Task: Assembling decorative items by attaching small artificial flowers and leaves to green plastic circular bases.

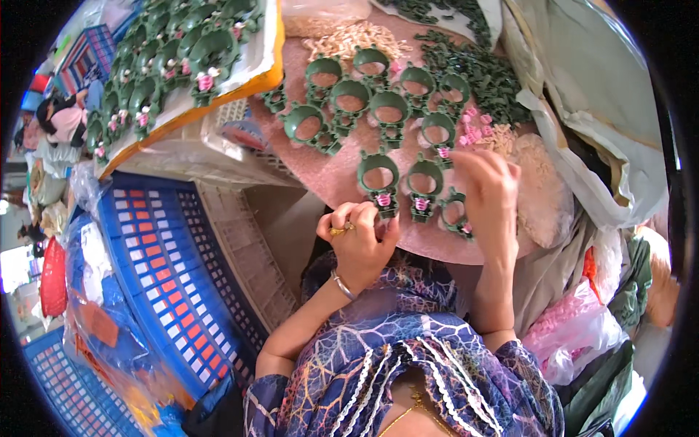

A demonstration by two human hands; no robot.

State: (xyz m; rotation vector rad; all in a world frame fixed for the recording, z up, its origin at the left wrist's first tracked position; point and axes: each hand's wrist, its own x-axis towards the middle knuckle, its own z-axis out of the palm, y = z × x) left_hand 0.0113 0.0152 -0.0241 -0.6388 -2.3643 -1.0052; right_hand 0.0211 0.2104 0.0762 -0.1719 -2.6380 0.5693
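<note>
My left hand (360,244), with a ring and a bracelet, is closed at the near edge of a pink round tabletop (328,186). Its thumb and fingertips meet the lower end of a green plastic ring-shaped piece (378,173) that carries a pink bow. Another green piece (424,179) with a pink bow lies just to the right. My right hand (486,186) hovers over the table's right side, fingers bent together. Whatever its fingertips hold is hidden. Close by lie a green piece (439,128) with a bow and a smaller, tilted one (454,212).
Several more green pieces (349,97) stand farther back, beside cream parts (360,40), dark green parts (473,73) and pink bows (475,130). A yellow-rimmed white tray (244,80) of finished-looking pieces is at left, above a blue basket (156,262). Pink-filled bags (575,328) sit at right.
</note>
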